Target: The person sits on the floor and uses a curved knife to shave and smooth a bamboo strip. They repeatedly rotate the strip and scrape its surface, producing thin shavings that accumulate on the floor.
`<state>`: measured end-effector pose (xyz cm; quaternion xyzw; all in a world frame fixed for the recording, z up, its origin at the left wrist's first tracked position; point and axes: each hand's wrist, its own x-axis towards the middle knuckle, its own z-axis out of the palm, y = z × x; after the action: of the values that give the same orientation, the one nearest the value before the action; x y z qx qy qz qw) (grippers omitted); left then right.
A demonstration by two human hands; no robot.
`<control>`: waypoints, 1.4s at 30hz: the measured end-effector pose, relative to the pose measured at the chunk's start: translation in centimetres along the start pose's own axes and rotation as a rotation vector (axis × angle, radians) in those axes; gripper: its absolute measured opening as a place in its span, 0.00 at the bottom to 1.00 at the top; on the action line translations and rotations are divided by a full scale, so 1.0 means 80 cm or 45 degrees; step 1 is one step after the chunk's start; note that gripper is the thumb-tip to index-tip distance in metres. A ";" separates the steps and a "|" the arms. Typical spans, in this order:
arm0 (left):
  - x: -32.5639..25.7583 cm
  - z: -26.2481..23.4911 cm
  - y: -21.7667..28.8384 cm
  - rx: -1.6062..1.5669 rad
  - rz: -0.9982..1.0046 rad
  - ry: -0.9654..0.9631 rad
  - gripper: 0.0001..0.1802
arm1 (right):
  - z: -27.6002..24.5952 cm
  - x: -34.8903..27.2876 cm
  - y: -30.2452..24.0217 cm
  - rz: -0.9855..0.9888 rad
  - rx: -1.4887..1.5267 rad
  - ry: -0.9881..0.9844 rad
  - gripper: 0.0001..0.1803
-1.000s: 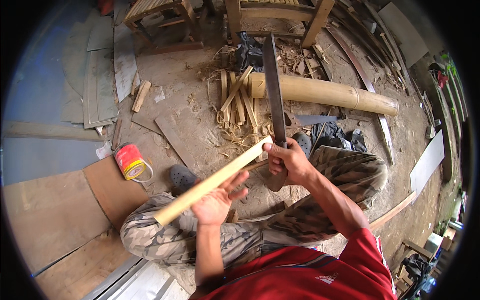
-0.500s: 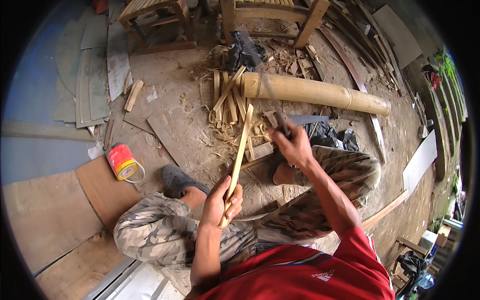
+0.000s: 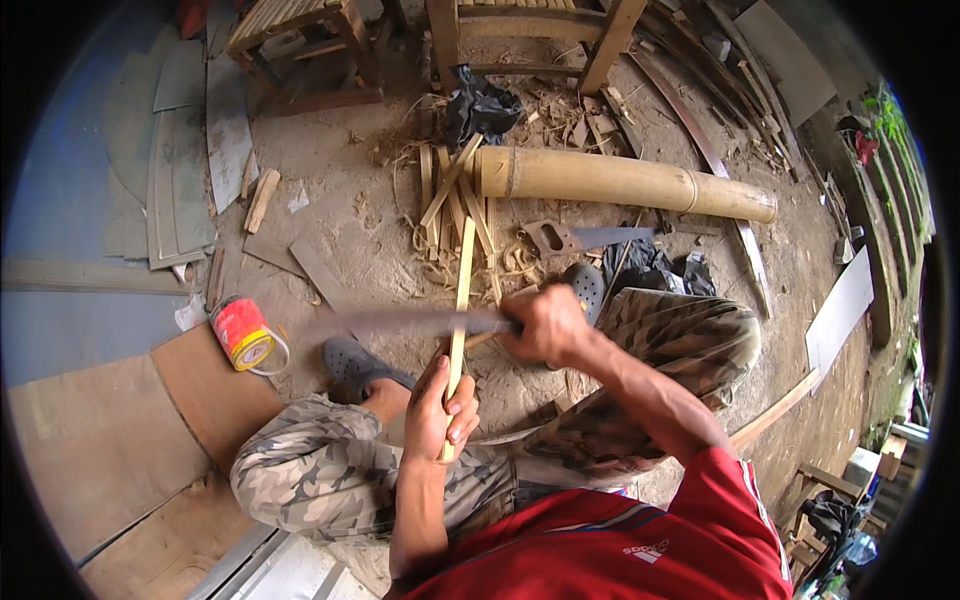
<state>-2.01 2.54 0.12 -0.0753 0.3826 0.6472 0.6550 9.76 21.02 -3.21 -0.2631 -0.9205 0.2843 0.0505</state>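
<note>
My left hand (image 3: 436,412) is wrapped round the lower part of a pale bamboo strip (image 3: 465,268), which points up and away from me. In my right hand (image 3: 548,324) is the handle of a long-bladed knife (image 3: 395,321). Its blade lies level across the strip, just above my left fingers, and reaches out to the left; motion smears it. Whether the edge bites into the strip I cannot tell. Beyond the hands, several split bamboo strips (image 3: 445,205) lie in a heap beside a thick bamboo pole (image 3: 600,180).
A handsaw (image 3: 598,238) and black plastic (image 3: 650,268) lie near my right foot. To the left are a red and yellow can (image 3: 240,332) and boards (image 3: 205,400). Wooden furniture (image 3: 520,25) stands at the far side; shavings (image 3: 520,255) litter the floor.
My right hand has come down and left, swinging the knife from upright to level across the strip. The strip in my left hand stands slightly more upright.
</note>
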 end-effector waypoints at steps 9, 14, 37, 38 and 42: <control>-0.010 0.008 -0.001 0.209 0.050 0.058 0.19 | -0.013 0.005 0.010 -0.010 -0.110 -0.132 0.11; -0.029 0.016 0.005 0.336 0.084 -0.047 0.26 | -0.006 0.033 0.094 0.391 -0.115 0.346 0.14; 0.033 0.073 0.008 0.812 0.752 0.314 0.16 | -0.039 -0.040 -0.024 0.407 1.190 0.071 0.20; 0.039 0.067 0.005 0.817 0.808 0.291 0.13 | -0.044 -0.044 -0.032 0.387 1.278 0.051 0.21; 0.041 0.074 0.001 0.872 0.879 0.322 0.15 | -0.056 -0.054 -0.041 0.392 1.531 -0.085 0.18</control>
<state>-0.07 8.65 2.32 0.1971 0.6519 0.6493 0.3384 13.06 18.73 2.60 -0.3095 -0.5519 0.7650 0.1196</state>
